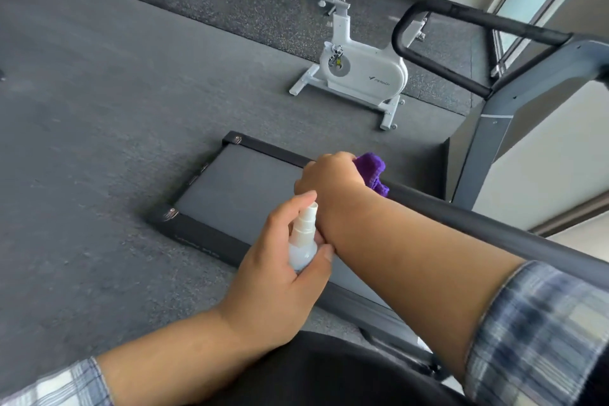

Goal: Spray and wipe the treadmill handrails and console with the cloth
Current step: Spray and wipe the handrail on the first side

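Fingers of the left hand (280, 260) curl around one small clear spray bottle (303, 241) with a white nozzle. Just beyond that grip, the right hand (329, 175) grips one bunched purple cloth (374, 168) against the near black handrail (461, 217). Beyond it, a second handrail (461, 18) curves, beside one white exercise bike (359, 69) with unreadable lettering.

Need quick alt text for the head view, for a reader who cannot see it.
The right hand presses a purple cloth on the treadmill's near handrail, while the left hand holds a small spray bottle. A white exercise bike stands behind.
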Available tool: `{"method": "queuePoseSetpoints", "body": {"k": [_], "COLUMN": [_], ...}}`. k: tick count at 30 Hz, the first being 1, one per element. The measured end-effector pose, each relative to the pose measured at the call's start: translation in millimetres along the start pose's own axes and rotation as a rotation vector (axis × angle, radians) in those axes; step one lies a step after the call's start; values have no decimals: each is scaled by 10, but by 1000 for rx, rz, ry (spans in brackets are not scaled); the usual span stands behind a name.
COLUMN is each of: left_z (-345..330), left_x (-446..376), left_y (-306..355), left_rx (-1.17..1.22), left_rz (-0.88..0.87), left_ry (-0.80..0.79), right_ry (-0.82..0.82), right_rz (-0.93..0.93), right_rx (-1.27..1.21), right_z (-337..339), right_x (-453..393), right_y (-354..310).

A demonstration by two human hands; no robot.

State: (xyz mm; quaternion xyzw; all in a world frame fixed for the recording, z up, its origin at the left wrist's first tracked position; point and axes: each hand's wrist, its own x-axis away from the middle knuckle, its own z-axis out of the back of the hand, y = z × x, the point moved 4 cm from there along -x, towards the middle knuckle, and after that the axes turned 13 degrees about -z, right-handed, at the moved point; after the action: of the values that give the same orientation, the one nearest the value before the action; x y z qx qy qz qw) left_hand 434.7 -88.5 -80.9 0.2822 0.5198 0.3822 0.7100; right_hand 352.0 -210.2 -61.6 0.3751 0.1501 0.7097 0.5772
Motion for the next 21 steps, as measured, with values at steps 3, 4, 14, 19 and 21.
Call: {"method": "queuePoseSetpoints", "body": {"k": [3,4,14,19,21], "left_z": [128,170,525,646,666], "left_x": [-72,-102,-232,-267,-295], "left_y": [-97,-125,-434,-526,-551], "left_rx": [34,51,122,157,172], "left_rz": [-38,-54,-146,-132,-119], "left_ry": [-39,-54,-117,-136,-136], "right_ry": [21,45,83,17,-127], "right_rz": [-35,-50,-298,-224,-162], "right_rx": [-202,-288,-531,-266,-189], "right_z": [34,18,-225,24,66], "right_x": [103,171,487,215,-43], "right_y": [120,189,577,234,-20]}}
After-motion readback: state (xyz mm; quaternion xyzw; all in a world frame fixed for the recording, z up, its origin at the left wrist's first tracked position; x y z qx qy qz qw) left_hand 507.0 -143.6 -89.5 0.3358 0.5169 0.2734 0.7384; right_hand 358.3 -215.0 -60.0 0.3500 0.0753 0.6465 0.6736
